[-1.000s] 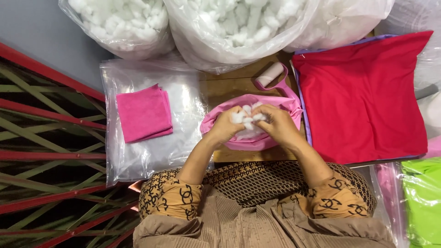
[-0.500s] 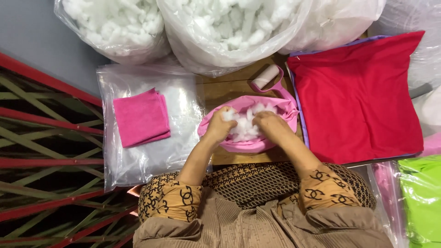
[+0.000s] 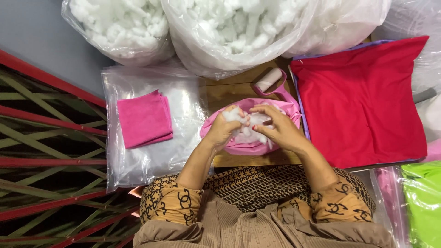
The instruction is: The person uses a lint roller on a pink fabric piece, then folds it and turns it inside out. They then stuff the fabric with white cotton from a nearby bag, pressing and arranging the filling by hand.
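Mid-stuffing here: the left hand [image 3: 225, 131] and right hand [image 3: 279, 128] have fingers curled, pinching white stuffing [image 3: 248, 131] into the pink fabric case [image 3: 250, 147] on the wooden table [image 3: 229, 92], so packing it deeper probably comes next.

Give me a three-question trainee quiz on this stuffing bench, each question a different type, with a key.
1. True or false: the folded pink cloth lies on the red fabric.
2. Multiple choice: what are the left hand and right hand pressing into the pink fabric pouch? A) white fibre stuffing B) green fabric C) a roll of tape
3. Fill in: the small pale roll lies on the wooden ____ just beyond the pouch.

Key: 1. False, it lies on clear plastic bags. 2. A. 3. Table.
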